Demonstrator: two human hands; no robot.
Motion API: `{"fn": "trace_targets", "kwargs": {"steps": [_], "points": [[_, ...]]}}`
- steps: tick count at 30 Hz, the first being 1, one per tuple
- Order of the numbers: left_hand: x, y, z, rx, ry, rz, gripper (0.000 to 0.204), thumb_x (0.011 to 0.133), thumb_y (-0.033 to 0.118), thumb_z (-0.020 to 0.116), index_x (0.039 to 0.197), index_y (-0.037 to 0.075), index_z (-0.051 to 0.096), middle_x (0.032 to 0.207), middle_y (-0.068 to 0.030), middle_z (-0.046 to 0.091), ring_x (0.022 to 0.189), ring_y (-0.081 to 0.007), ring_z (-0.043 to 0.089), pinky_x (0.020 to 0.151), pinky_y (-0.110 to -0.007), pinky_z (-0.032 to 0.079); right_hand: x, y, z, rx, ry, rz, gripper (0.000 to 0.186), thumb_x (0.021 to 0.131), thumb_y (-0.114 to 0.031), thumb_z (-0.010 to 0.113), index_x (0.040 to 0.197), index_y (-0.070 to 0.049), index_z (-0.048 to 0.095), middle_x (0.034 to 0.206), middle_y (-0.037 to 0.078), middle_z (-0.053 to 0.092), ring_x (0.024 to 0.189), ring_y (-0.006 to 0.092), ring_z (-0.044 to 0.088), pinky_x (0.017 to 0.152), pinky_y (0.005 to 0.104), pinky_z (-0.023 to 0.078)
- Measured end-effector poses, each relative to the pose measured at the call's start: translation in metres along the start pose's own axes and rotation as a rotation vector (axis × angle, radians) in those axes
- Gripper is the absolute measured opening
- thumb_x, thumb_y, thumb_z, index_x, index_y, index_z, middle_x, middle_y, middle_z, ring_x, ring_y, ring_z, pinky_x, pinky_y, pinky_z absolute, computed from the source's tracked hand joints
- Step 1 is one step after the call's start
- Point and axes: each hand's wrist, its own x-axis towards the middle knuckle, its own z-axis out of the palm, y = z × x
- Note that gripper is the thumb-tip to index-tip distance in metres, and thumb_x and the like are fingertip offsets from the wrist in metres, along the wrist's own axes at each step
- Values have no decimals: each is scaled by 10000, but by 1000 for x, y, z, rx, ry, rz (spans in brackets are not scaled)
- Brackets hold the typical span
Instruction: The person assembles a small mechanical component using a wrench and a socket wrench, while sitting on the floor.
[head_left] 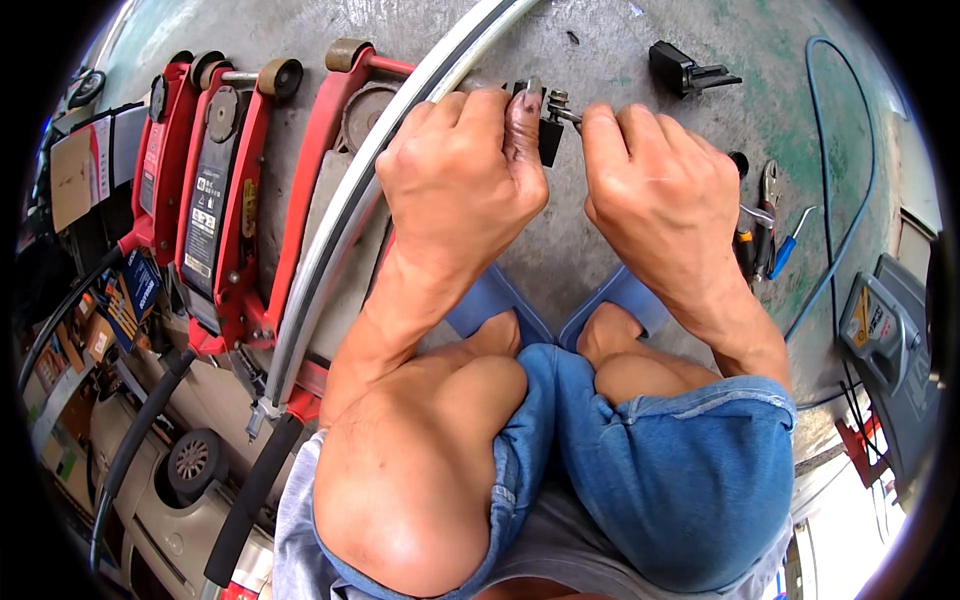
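Note:
My left hand (pixel 465 180) is closed around a small black metal part (pixel 549 140) with a bolt (pixel 558 103) standing on it; my thumb has dark grime. Just right of it, my right hand (pixel 660 190) is closed around a thin metal tool (pixel 568 117), mostly hidden by my fingers, that reaches to the bolt. A long white-and-black curved strip (pixel 425 75) runs beside my left hand. A loose black part (pixel 680 70) lies above my right hand, and hand tools (pixel 768 225) lie to its right.
Several red floor jacks (pixel 210 190) with long handles lie at the left, near cardboard (pixel 80 170) and a car (pixel 160 480). A blue hose (pixel 865 185) curves along the right, beside a grey machine (pixel 875 330). My knees and sandals are below my hands.

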Motion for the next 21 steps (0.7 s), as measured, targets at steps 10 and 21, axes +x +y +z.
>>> {"fn": "trace_targets", "kwargs": {"steps": [10,21], "points": [[-3,0,5,112,-22,78,256,893,235,752,733,72,637,678,-116,652,626,-323,646,550,-431,513,6,-13,-5,-129,-91,-29,90,750,-109,657,825,-90,612,714,28,580,644,186,662,549,321,545],[-5,-2,7,158,-35,116,257,882,259,750,734,77,646,701,-99,657,649,-304,655,534,-419,512,7,-12,4,-110,-168,-67,90,764,-122,677,818,-84,615,730,41,618,671,188,690,569,318,567]]}}
